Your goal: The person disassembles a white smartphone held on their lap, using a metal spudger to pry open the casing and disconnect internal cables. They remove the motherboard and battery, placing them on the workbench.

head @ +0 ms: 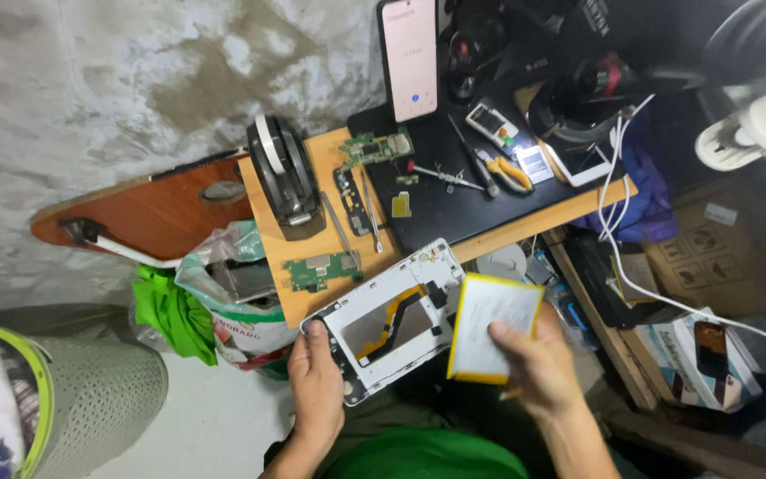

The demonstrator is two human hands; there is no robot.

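Note:
My left hand (316,383) grips the near corner of a white phone frame (386,317) that has an orange flex cable inside its opening. The frame sits tilted over the front edge of the wooden table (269,213). My right hand (531,364) holds a flat white battery with yellow edges (493,325) just right of the frame, touching its side. Both hands are below the table edge, above my green lap.
On the table lie green circuit boards (321,270), tweezers (371,213), a black mat (454,200) with yellow-handled pliers (505,170), an upright lit phone (410,58) and a black stand (281,177). A plastic bag (237,293) and a green-rimmed basket (64,399) sit left; white cables (618,204) hang right.

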